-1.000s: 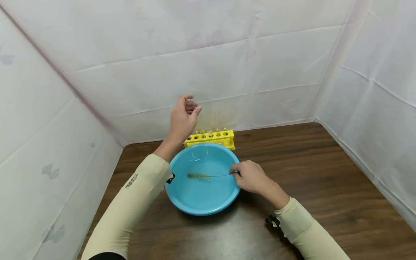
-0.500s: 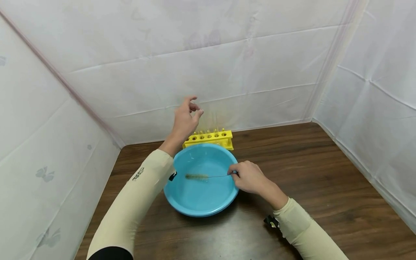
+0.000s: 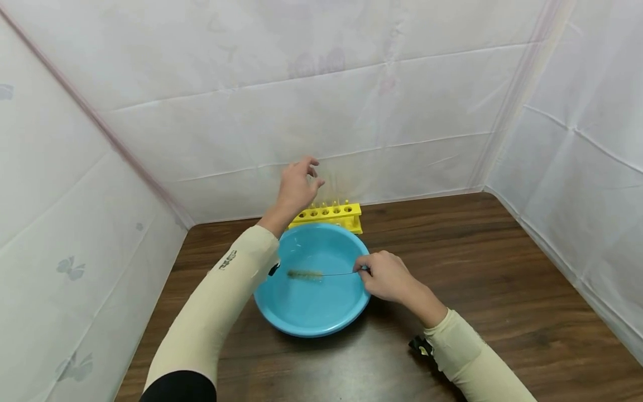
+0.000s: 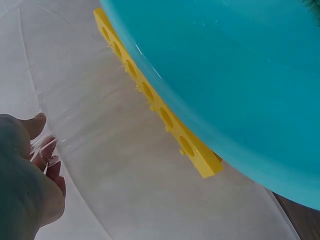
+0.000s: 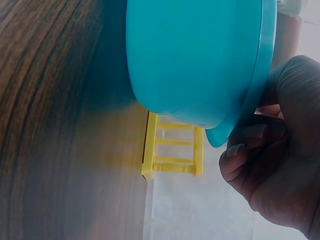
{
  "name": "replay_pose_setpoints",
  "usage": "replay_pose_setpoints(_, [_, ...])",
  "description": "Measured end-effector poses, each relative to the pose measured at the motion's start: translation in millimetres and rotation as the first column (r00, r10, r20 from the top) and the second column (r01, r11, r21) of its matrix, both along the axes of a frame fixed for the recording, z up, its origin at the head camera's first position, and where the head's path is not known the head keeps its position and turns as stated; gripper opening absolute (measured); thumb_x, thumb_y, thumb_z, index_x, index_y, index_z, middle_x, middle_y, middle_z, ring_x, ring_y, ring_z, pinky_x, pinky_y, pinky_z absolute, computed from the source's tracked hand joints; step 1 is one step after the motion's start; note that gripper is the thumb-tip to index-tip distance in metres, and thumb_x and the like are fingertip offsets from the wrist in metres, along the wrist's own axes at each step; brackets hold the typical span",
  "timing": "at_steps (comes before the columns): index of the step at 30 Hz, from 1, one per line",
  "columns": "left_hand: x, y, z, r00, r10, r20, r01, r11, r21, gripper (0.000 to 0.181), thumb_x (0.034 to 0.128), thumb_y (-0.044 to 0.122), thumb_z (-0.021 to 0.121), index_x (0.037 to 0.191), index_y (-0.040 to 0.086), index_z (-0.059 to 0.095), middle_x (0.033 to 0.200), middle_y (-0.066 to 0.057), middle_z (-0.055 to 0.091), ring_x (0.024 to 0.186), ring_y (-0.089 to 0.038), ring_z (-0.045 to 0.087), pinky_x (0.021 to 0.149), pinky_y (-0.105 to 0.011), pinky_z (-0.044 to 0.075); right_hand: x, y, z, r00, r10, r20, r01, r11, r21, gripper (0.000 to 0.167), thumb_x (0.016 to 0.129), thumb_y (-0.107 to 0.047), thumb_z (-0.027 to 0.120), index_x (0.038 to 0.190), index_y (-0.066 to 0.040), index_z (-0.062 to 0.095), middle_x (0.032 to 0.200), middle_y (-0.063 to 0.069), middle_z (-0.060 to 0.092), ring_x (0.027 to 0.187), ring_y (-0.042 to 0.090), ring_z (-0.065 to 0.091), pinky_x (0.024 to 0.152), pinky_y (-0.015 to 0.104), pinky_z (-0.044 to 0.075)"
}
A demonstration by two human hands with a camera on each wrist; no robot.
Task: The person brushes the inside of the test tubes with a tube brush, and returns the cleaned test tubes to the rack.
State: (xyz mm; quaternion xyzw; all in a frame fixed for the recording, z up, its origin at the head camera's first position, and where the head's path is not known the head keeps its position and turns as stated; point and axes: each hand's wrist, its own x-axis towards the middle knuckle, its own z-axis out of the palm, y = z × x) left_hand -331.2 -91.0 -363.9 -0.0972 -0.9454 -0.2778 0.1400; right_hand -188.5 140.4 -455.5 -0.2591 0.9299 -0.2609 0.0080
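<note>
Clear glass, apparently a test tube (image 4: 49,142), shows between the thumb and curled fingers of my left hand (image 3: 298,184) (image 4: 32,172); its far end cannot be made out. That hand is raised beside the yellow rack (image 3: 351,211) (image 4: 207,162), where several faint clear tubes stand. My right hand (image 3: 389,274) (image 5: 280,150) pinches the thin wire handle of a bristle brush (image 3: 305,274) at the right rim of the blue basin (image 3: 311,329) (image 4: 225,90) (image 5: 195,55). The brush head lies level over the basin's inside; whether it touches the bottom cannot be told.
The basin stands on a dark wooden table (image 3: 427,234) in front of the rack, close against it. White sheeting (image 3: 427,100) rises behind the table and along both sides. Bare tabletop shows to the right of the basin and in front.
My left hand has moved right and slightly down, closer to the rack's tubes. My right hand and the brush have stayed nearly in place.
</note>
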Motion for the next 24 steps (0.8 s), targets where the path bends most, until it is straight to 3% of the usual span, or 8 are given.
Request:
replay_pose_setpoints(5, [-3.7,6.8,-2.1,0.999,-0.011,0.052,0.013,0.999,-0.041,0.044,0.1036,0.024,0.073,0.143,0.013,0.059,0.124,-0.009,0.072,0.131,-0.033,0.055,0.126,-0.053,0.034,2.3,4.1,2.5,1.0,-0.009,0.009,0.009,1.0,0.007,0.024,0.097,-0.009,0.061,0.103,-0.011,0.084,0.085,0.002,0.079,0.059,0.006,0.054,0.056,0.026,0.046])
replay_pose_setpoints(10, [-3.8,10.7,-4.5,0.997,-0.02,0.077,0.024,0.998,-0.05,0.044,0.1041,0.023,0.072,0.145,0.013,0.058,0.125,-0.008,0.071,0.128,-0.032,0.055,0.123,-0.051,0.035,3.9,6.5,4.7,1.0,-0.01,0.002,0.01,1.0,0.011,0.024,0.097,-0.009,0.061,0.103,-0.011,0.084,0.084,0.001,0.079,0.059,0.006,0.054,0.055,0.025,0.045])
replay_pose_setpoints(24, [2.4,8.1,-7.0,0.997,-0.054,0.048,0.06,0.989,-0.133,0.049,0.104,0.017,0.069,0.152,0.015,0.059,0.126,-0.008,0.074,0.128,-0.032,0.059,0.119,-0.051,0.037,7.6,7.3,3.9,1.0,0.01,0.014,-0.01,1.0,0.007,0.024,0.097,-0.008,0.061,0.102,-0.012,0.083,0.08,0.0,0.077,0.056,0.005,0.052,0.053,0.024,0.043])
